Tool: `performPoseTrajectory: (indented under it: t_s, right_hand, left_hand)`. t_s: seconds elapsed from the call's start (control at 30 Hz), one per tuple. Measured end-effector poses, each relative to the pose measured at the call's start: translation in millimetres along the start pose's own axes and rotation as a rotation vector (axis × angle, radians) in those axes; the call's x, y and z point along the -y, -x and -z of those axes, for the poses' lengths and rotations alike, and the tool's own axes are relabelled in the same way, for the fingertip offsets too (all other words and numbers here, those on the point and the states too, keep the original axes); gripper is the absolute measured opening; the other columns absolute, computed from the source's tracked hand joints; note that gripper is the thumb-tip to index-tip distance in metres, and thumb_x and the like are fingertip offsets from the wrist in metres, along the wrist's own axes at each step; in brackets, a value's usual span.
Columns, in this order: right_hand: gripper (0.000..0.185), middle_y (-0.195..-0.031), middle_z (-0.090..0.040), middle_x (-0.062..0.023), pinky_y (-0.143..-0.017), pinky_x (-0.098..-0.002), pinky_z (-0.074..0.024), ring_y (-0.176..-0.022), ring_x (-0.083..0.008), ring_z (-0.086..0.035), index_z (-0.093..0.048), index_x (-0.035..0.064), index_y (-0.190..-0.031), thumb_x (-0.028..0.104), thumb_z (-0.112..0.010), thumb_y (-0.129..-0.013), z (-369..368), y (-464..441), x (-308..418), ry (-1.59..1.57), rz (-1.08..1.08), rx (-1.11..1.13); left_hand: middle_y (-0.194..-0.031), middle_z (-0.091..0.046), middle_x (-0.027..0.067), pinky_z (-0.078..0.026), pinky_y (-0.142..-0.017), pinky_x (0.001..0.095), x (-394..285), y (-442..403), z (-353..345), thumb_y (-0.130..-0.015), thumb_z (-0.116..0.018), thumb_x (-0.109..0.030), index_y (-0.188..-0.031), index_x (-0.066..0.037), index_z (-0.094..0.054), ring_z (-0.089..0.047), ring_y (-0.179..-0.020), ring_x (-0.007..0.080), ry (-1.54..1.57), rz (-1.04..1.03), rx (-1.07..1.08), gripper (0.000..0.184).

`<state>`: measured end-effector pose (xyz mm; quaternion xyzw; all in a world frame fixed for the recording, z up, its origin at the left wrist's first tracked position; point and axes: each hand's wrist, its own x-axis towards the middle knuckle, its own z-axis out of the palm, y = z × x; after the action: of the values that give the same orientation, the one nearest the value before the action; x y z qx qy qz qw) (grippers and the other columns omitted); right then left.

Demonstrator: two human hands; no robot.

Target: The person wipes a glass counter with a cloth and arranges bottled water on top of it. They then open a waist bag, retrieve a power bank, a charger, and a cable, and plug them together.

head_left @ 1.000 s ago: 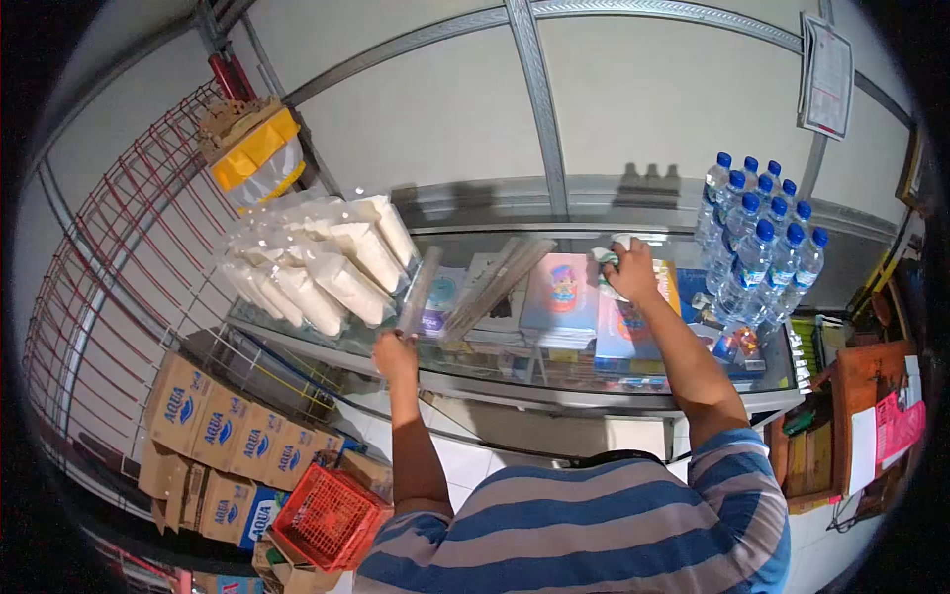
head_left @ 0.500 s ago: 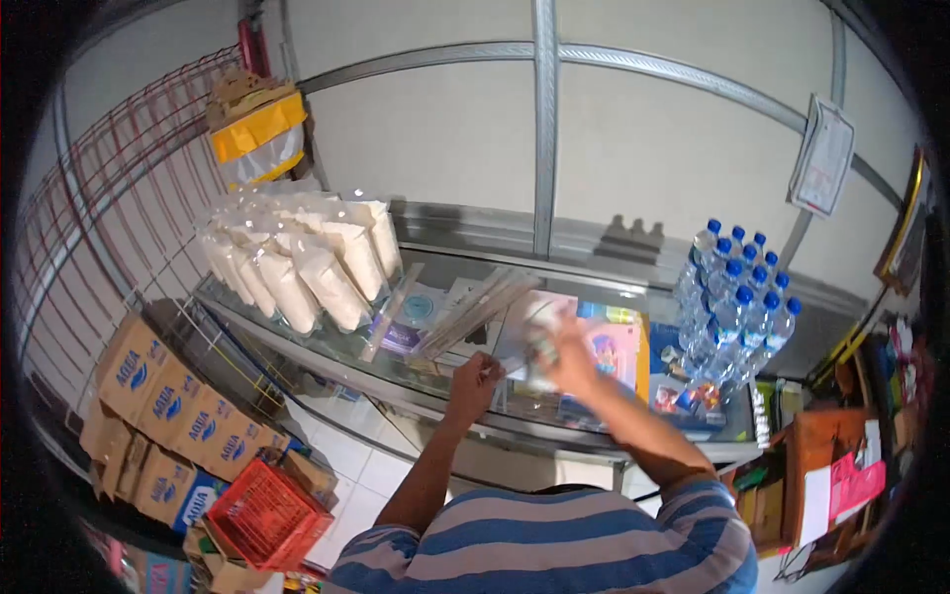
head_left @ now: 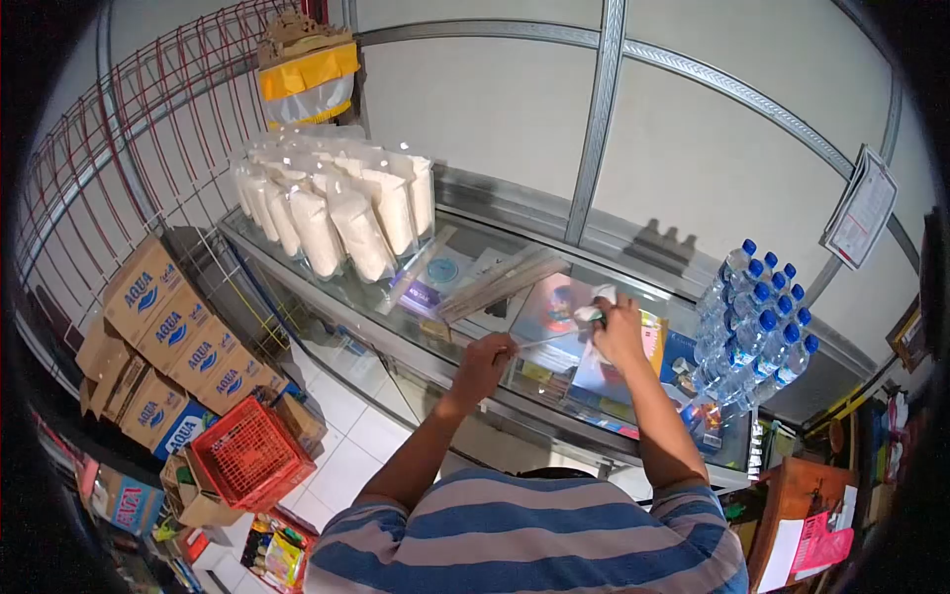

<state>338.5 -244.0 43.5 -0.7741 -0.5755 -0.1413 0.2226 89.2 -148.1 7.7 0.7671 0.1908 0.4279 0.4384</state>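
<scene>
My left hand (head_left: pixel 483 358) is closed near the front edge of the glass counter (head_left: pixel 480 228), its fingers pinching one end of a thin pale strip (head_left: pixel 546 343). That strip runs across to my right hand (head_left: pixel 620 329). In the right fingers is a crumpled white bundle (head_left: pixel 601 297) with a small dark green part; its exact kind is not clear. Under and beside the right hand, printed papers or booklets (head_left: pixel 599 376) show at the counter. Long flat clear strips (head_left: pixel 505 284) lie on the glass, left of the right hand.
Bags of white powder or grain (head_left: pixel 361 233) stand on the counter's left, water bottles (head_left: pixel 762 342) with blue caps on its right. Cardboard boxes (head_left: pixel 178 332) and a red crate (head_left: pixel 247 450) are on the left floor. A wooden cabinet (head_left: pixel 802 515) stands at right.
The camera view has shifted. My right hand, blurred before with the white bundle, has moved away from the left hand, and the pale strip now spans the gap between them.
</scene>
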Motion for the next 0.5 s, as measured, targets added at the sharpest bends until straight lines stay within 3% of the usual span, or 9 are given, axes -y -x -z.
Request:
performPoseTrajectory:
  t_s: [0.07, 0.13, 0.2, 0.23, 0.3, 0.37, 0.5]
  right_hand:
    - [0.038, -0.091, -0.059, -0.0192, -0.075, -0.0469, -0.0444, -0.088, -0.0401, -0.053, -0.064, 0.0077, -0.109, 0.014, -0.059, -0.072, 1.7, 4.6, 19.5, -0.049, 0.073, 0.029]
    - [0.036, -0.093, -0.061, -0.0198, -0.074, -0.0465, -0.0449, -0.084, -0.0403, -0.054, -0.065, 0.0085, -0.107, 0.015, -0.060, -0.073, -3.2, 12.4, 36.5, -0.306, 0.345, 0.262]
    - [0.035, -0.100, -0.058, -0.0237, -0.076, -0.0459, -0.0462, -0.086, -0.0405, -0.054, -0.066, 0.0073, -0.106, 0.011, -0.058, -0.073, 9.3, 8.9, 43.9, -0.154, 0.184, 0.247]
    - [0.035, -0.100, -0.058, -0.0237, -0.076, -0.0459, -0.0462, -0.086, -0.0405, -0.054, -0.066, 0.0073, -0.106, 0.011, -0.058, -0.073, 12.1, 4.9, 37.9, -0.155, 0.175, 0.242]
    - [0.038, -0.102, -0.059, -0.0238, -0.076, -0.0480, -0.0472, -0.087, -0.0420, -0.056, -0.066, 0.0070, -0.111, 0.013, -0.058, -0.074, 20.1, -2.9, 11.4, 0.043, -0.051, 0.027]
    - [0.039, -0.104, -0.059, -0.0247, -0.078, -0.0491, -0.0475, -0.090, -0.0434, -0.057, -0.065, 0.0049, -0.112, 0.014, -0.057, -0.075, 18.7, -3.5, -23.9, -0.039, -0.206, -0.017]
    - [0.038, -0.104, -0.060, -0.0252, -0.081, -0.0484, -0.0474, -0.091, -0.0442, -0.057, -0.065, 0.0036, -0.112, 0.014, -0.055, -0.076, 7.0, -1.3, -52.4, -0.134, -0.311, -0.141]
  left_hand:
    - [-0.078, -0.064, 0.0064, -0.041, -0.054, 0.0304, 4.8, -1.2, -1.8, -0.075, -0.064, 0.001, -0.089, -0.002, -0.061, -0.050, -0.055, 0.0182, -0.159, -0.235, -0.047, 0.014]
    - [-0.078, -0.064, 0.0065, -0.042, -0.054, 0.0301, 8.4, -1.8, -0.8, -0.075, -0.063, 0.002, -0.089, -0.002, -0.062, -0.052, -0.056, 0.0194, -0.325, -0.473, -0.085, 0.014]
    - [-0.070, -0.062, 0.0076, -0.045, -0.059, 0.0342, 4.7, -1.8, 2.9, -0.080, -0.060, 0.001, -0.088, -0.002, -0.060, -0.055, -0.058, 0.0228, -0.125, -0.400, -0.131, 0.009]
    - [-0.070, -0.062, 0.0076, -0.045, -0.059, 0.0342, 10.5, -3.1, 6.1, -0.080, -0.060, 0.001, -0.088, -0.002, -0.060, -0.055, -0.058, 0.0228, -0.123, -0.403, -0.122, 0.009]
    - [-0.068, -0.062, 0.0061, -0.047, -0.059, 0.0344, 32.2, -7.9, 16.6, -0.077, -0.060, 0.002, -0.086, -0.004, -0.060, -0.057, -0.057, 0.0255, -0.250, -0.206, -0.323, 0.010]
    - [-0.068, -0.063, 0.0057, -0.046, -0.057, 0.0344, 41.1, -22.4, 32.9, -0.078, -0.060, 0.000, -0.086, -0.004, -0.061, -0.058, -0.056, 0.0260, -0.252, -0.110, -0.435, 0.009]
    - [-0.074, -0.066, 0.0084, -0.045, -0.054, 0.0359, 49.3, -37.6, 50.3, -0.079, -0.062, -0.008, -0.087, -0.004, -0.064, -0.058, -0.057, 0.0273, -0.202, -0.004, -0.465, 0.008]
